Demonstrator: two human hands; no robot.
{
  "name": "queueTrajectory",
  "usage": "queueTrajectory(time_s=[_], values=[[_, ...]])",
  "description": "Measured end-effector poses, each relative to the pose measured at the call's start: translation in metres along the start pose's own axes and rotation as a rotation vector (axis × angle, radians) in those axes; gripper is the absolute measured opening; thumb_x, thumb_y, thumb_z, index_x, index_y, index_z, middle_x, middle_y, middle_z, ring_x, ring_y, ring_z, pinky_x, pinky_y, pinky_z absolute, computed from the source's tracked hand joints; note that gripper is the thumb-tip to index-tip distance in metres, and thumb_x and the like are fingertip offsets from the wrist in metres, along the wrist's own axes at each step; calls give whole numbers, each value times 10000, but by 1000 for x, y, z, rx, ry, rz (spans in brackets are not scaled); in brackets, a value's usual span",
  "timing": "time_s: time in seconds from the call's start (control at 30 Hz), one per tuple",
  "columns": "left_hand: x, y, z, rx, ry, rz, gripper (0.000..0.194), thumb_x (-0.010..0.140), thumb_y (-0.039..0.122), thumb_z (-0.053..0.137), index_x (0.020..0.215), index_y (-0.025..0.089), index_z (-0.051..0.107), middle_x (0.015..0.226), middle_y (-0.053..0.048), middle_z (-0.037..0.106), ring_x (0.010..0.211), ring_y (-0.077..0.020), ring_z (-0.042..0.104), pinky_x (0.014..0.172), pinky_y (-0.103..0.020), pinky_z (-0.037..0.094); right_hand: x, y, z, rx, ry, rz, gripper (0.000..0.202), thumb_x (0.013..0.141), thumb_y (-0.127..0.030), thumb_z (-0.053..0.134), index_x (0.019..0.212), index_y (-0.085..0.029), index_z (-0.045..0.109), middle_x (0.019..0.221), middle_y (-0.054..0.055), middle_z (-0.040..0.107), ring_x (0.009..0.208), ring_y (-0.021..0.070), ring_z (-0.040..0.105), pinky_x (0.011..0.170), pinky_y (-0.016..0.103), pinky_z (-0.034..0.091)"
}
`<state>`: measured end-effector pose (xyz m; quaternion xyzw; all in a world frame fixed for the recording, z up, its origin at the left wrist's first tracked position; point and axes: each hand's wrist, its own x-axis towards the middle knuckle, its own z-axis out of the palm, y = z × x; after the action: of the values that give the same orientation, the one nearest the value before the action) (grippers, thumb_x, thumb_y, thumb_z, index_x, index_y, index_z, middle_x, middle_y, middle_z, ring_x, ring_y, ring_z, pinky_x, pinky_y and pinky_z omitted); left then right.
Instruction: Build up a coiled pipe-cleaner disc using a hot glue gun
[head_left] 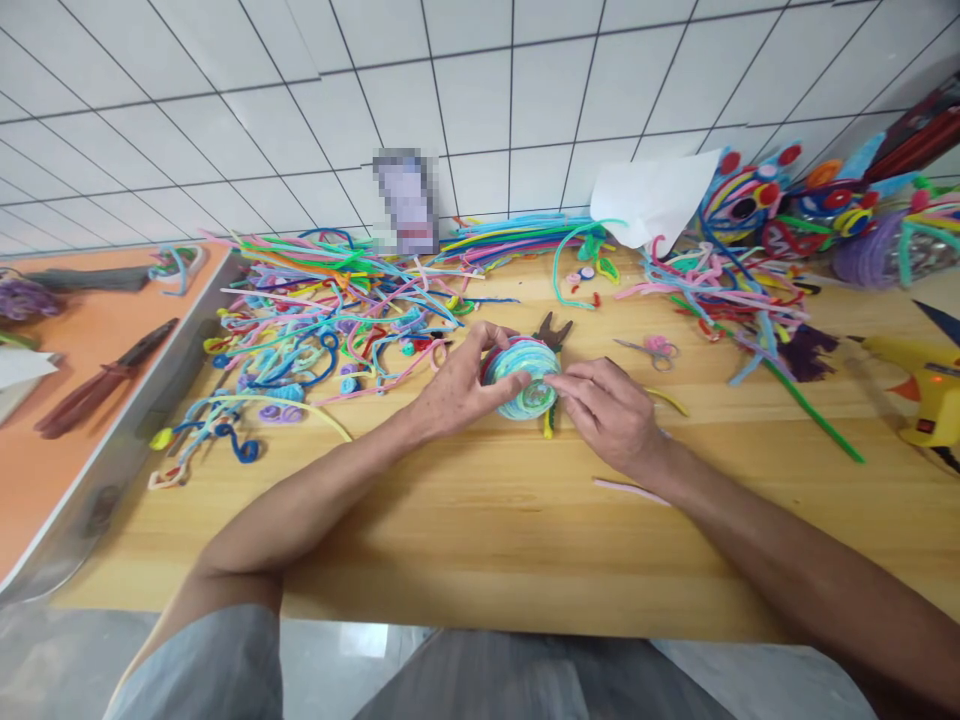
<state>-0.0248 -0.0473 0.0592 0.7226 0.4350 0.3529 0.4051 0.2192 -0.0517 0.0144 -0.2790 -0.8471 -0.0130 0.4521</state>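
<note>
A round object wound with blue and green pipe cleaners (523, 357) is held over the middle of the wooden table (465, 520). My left hand (469, 385) grips it from the left, its thumb lying across the front. At the object's right edge, my right hand (611, 412) has thumb and fingers pinched together; what they hold is too small to make out. Pliers (556, 333) lie behind the object, jaws pointing away, partly hidden by it. To the right of them are small pink-handled scissors (654, 348).
Loose pipe cleaners (322, 300) cover the table's back left. More (720, 285) lie at the back right, near decorated figures (746, 200) and white paper (652, 195). A yellow glue gun (926, 380) is far right. Red-handled pliers (105, 385) rest on an orange surface.
</note>
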Motion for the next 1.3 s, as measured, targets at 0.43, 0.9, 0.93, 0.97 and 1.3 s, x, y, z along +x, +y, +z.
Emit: queueTrajectory(time_s=[0.43,0.9,0.93,0.97,1.3], values=[[-4,-13,4,141,102,72,449,962,455,692,1319,197,604,1353,-129,682,1281,-277,649,1121,-455,541,0,1,-2,3,3,42,302,1007,-88,652,1255,-255,695,1045,61,763,967,197,741,863,344,622],[-5,-21,9,130,148,122,421,979,442,690,1323,216,606,1334,-102,707,1238,-255,662,1101,-415,536,2,3,-2,27,42,87,280,983,-59,643,1148,-255,758,1006,50,771,937,194,747,823,344,616],[-5,-21,9,125,151,117,424,978,442,690,1324,213,606,1334,-104,706,1239,-256,662,1102,-417,535,2,2,-2,32,38,85,286,982,-59,643,1154,-256,759,1005,50,772,933,194,747,822,345,616],[-5,-21,10,120,158,108,429,976,445,691,1326,211,606,1332,-106,703,1239,-258,663,1100,-419,536,2,2,-1,36,36,84,293,982,-59,641,1161,-259,759,1006,49,773,932,194,747,823,345,617],[-8,-22,13,84,172,52,461,984,490,693,1343,224,578,1361,-116,675,1271,-265,648,1123,-442,529,-1,4,0,70,11,102,348,989,-69,632,1229,-283,766,1043,44,783,965,194,749,873,356,618]])
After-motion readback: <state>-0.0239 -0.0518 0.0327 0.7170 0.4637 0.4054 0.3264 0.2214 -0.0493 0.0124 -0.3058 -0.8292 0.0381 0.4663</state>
